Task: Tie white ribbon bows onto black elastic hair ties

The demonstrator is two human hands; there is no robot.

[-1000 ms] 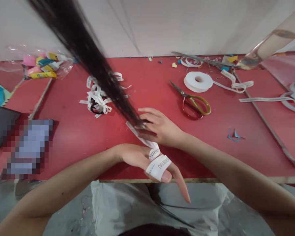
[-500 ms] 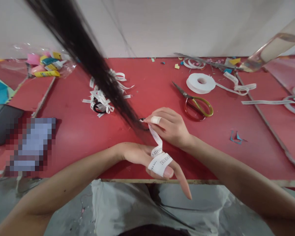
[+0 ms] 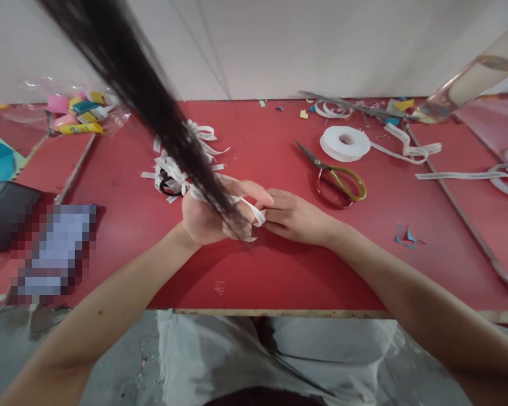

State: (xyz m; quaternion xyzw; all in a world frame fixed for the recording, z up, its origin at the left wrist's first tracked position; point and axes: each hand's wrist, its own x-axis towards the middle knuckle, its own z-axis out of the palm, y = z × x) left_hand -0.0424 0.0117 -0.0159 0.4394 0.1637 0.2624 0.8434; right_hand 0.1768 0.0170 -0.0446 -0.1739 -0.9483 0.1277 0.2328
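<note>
Left hand (image 3: 205,217) and right hand (image 3: 298,217) meet over the red surface (image 3: 279,270), fingertips touching at the printed white ribbon (image 3: 254,211); the ribbon lies between the two hands, wound about the left fingers, its free length running across from left hand to right; both hands are equally near it; left hand is raised, palm toward the camera, fingers curled round the ribbon loops; right hand lies low, palm down, forearm coming in from the lower right, thumb and forefinger pinching the ribbon end just beside the left fingertips; a strand of dark hair (image 3: 161,118) hangs across the left hand and hides part of the winding, so the number of turns cannot be told; beyond the right hand, well apart, lie scissors (image 3: 336,175) and a ribbon roll (image 3: 345,142); beyond the left hand, near, a heap of ribbon pieces (image 3: 173,172)
</note>
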